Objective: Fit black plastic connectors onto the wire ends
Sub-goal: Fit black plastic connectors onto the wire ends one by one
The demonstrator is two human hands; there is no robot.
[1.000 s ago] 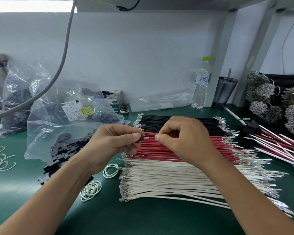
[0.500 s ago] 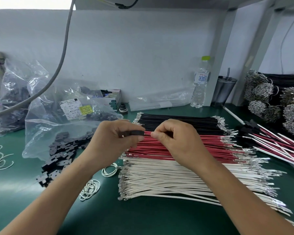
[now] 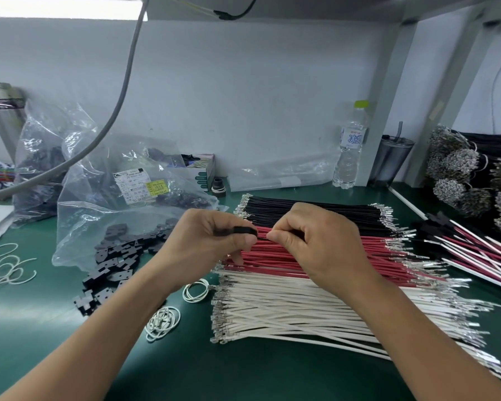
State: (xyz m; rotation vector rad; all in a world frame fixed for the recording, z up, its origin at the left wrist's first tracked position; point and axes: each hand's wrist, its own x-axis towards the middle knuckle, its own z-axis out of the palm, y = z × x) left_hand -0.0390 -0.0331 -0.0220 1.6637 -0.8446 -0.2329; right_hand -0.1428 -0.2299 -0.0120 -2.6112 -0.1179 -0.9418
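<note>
the left hand (image 3: 211,241) pinches a black connector (image 3: 245,230) above the red wires (image 3: 287,256); the right hand (image 3: 315,241) pinches a wire end at its mouth. a few finished wires (image 3: 475,247) lie right; big stacks of wires and loose connectors (image 3: 113,256) remain, so it looks early.

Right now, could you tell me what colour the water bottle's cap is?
Lime green, on the water bottle's cap, in the head view.
</note>
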